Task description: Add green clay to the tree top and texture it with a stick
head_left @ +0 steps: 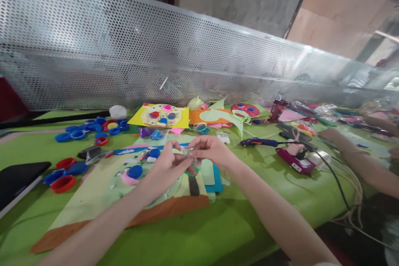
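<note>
Above a paper collage (pixel 102 191), my left hand (pixel 170 160) and my right hand (pixel 207 149) meet with their fingers closed. Between both sets of fingertips is a small crinkled piece of clear plastic (pixel 187 152); its exact kind and contents are hard to make out. Some green shows just beneath the fingers. The collage has a brown paper strip along its near edge, a dark brown trunk shape (pixel 193 185), a blue bottle cap (pixel 135 171) on pink material, and another blue cap (pixel 154 153). My left hand partly covers the collage.
Loose red and blue caps (pixel 63 183) and a black phone-like device (pixel 21 178) lie left. A yellow card (pixel 183 117) stands behind. To the right are a glue gun (pixel 258 142), a magenta power strip (pixel 296 161), trailing cables (pixel 355 183) and another person's arm (pixel 352 153). A perforated metal panel (pixel 199 58) borders the back.
</note>
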Available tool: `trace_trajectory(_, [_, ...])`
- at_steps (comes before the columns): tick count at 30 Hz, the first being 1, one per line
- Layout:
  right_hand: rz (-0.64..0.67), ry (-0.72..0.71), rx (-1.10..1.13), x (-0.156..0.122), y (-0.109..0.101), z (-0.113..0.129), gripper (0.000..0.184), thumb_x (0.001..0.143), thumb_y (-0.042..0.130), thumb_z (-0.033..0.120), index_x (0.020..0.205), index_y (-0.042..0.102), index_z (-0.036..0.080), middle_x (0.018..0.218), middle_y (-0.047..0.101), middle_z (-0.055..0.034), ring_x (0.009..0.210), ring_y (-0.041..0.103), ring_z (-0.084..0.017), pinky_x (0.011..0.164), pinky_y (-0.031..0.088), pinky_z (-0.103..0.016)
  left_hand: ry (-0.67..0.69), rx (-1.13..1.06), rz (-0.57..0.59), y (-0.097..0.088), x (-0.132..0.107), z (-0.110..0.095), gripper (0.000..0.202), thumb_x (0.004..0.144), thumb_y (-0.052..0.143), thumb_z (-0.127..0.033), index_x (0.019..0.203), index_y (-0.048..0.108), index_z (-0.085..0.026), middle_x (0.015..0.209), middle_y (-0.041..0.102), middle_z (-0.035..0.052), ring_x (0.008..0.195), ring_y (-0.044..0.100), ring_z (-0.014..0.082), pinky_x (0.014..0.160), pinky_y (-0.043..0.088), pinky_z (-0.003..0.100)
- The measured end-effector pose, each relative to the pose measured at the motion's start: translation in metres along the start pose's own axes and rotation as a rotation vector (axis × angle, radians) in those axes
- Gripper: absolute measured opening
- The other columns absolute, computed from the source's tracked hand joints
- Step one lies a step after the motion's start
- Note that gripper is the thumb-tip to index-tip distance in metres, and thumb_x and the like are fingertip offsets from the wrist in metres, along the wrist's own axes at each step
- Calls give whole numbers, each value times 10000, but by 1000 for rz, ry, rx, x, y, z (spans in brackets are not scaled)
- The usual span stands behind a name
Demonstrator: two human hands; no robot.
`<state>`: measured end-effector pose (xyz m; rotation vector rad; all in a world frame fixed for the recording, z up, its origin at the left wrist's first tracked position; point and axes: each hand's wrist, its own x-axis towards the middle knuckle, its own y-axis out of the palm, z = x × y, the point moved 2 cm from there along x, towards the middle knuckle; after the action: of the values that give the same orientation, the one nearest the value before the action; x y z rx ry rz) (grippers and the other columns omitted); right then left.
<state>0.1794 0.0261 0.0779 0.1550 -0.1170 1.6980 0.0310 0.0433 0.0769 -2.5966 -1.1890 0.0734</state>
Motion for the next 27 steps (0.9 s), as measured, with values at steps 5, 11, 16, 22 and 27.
trace_trajectory(5, [-117,-125,-213,-4,-7,10,176,661,696,273,737,588,157,632,603,15,530,556,-89,536,467,-234,34,12,-39,-5,3,5,252,805,438,-341,898,226,-242,534,567,-76,515,481,118,474,306,221])
trace_trajectory(11, [85,-245,-477,-14,-6,23,641,616,741,264,1201,480,238,1246,508,-58,1138,466,-187,957,368,-341,93,77,-9,-11,2,2,219,844,394,-379,860,216,-253,594,538,-83,580,494,115,497,342,220])
trace_trajectory(16, [158,-253,-672,-12,-5,18,438,644,719,204,1058,577,211,1020,598,-38,916,556,-166,753,460,-273,148,225,4,-14,0,5,159,859,387,-343,860,257,-250,669,527,-76,627,544,109,567,394,238])
trace_trajectory(22, [-91,-311,-813,-5,-13,13,276,657,714,308,821,544,165,820,519,-10,781,490,-156,700,390,-265,303,412,-288,-22,6,15,243,813,460,-359,815,251,-236,679,453,-59,597,471,114,586,406,275])
trace_trajectory(27, [-39,-315,-834,-6,-10,12,277,627,739,301,727,517,170,715,470,33,684,443,-125,610,343,-219,499,493,-412,-16,1,9,190,778,530,-339,807,391,-214,870,572,20,851,548,155,786,439,323])
